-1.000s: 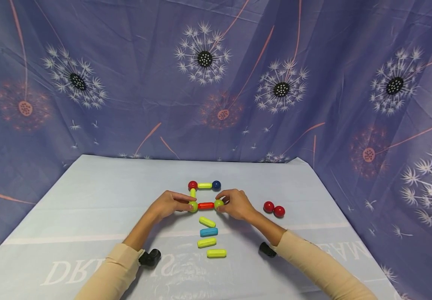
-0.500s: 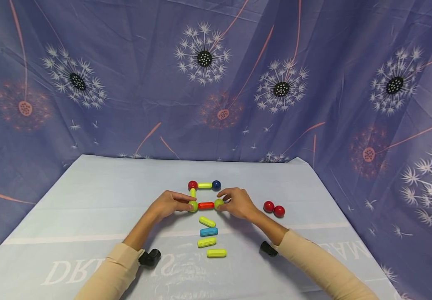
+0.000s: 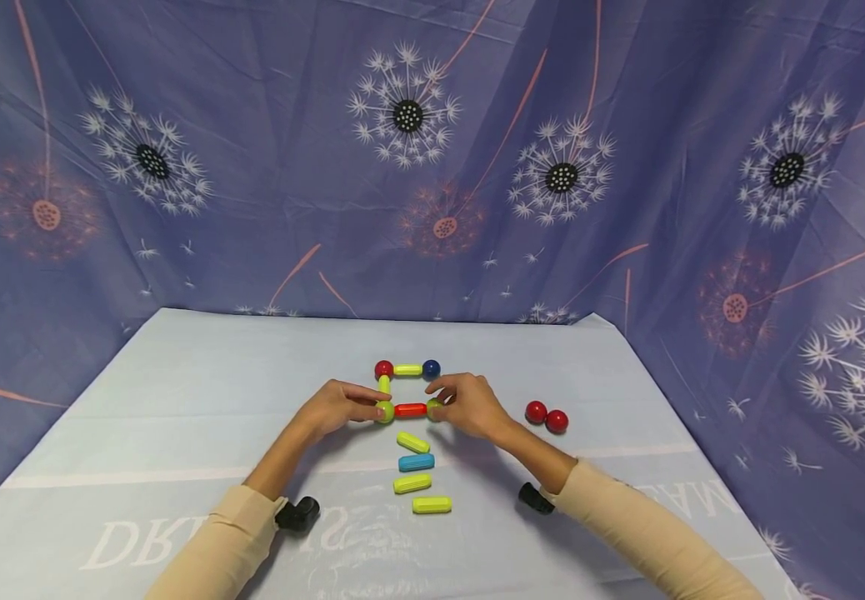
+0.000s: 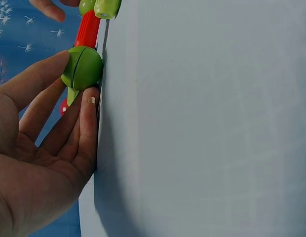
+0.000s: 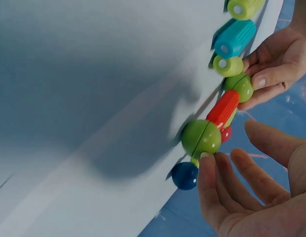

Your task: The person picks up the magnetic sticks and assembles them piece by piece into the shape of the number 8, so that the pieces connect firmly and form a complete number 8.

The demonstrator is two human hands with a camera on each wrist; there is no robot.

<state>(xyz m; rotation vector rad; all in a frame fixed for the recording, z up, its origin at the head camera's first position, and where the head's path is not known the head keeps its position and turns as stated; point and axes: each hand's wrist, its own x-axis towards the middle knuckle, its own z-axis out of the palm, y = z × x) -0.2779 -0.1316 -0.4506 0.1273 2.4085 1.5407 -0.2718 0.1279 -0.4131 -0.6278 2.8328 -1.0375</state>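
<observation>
My left hand [image 3: 335, 410] pinches a yellow-green ball [image 4: 82, 68] between thumb and fingers. A red rod [image 3: 410, 410] joins that ball to a second yellow-green ball [image 5: 201, 137] on the right. My right hand [image 3: 468, 405] has its fingertips at this second ball, while its thumb stands apart from it in the right wrist view. From the left ball a yellow-green rod [image 3: 384, 385] runs back to a red ball [image 3: 383, 369]. Another yellow-green rod [image 3: 407, 370] links the red ball to a dark blue ball [image 3: 431, 369]. The pieces form an open-sided square on the table.
In front of the assembly lie a blue rod [image 3: 416, 462] and several loose yellow-green rods, one of them the nearest rod [image 3: 432, 505]. Two red balls [image 3: 536, 412] sit together at the right. A patterned purple curtain [image 3: 290, 167] hangs behind the pale table [image 3: 215, 358].
My right thumb has moved off the right-hand yellow-green ball, and the right hand has shifted slightly. My left hand keeps its hold, and the joined pieces look the same.
</observation>
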